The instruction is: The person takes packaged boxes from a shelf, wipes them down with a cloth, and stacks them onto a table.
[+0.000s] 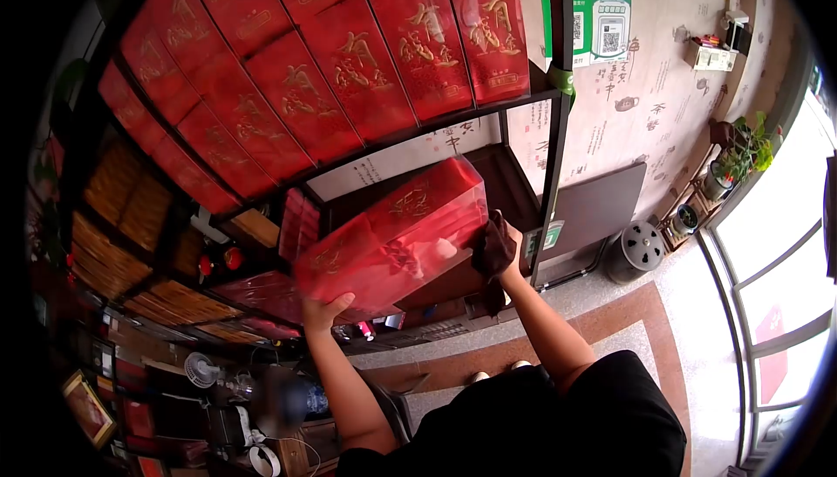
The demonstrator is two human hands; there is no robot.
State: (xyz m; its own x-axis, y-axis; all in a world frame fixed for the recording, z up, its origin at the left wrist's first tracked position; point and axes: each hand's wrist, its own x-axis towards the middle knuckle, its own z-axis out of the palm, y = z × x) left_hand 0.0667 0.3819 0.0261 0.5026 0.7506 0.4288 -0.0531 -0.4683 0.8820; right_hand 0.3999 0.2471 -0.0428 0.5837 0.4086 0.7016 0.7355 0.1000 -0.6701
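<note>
A long red box (392, 233) with gold characters, in shiny clear wrap, is held tilted in front of the dark shelf, its right end higher than its left. My left hand (328, 310) grips its lower left corner, thumb on the front face and the other fingers hidden behind. My right hand (513, 243) is closed around a bunched dark brown cloth (495, 248) at the box's right end. Whether the fingers there also touch the box cannot be made out. Behind the box, a dark shelf board (506, 185) shows part of its surface.
Similar red boxes (349, 67) stand in rows on the shelf above. A dark shelf post (558, 85) rises just right of the cloth. Yellowish packages (122, 224) fill shelves at left. A metal bin (636, 252) and potted plants (737, 159) are by the window wall at right.
</note>
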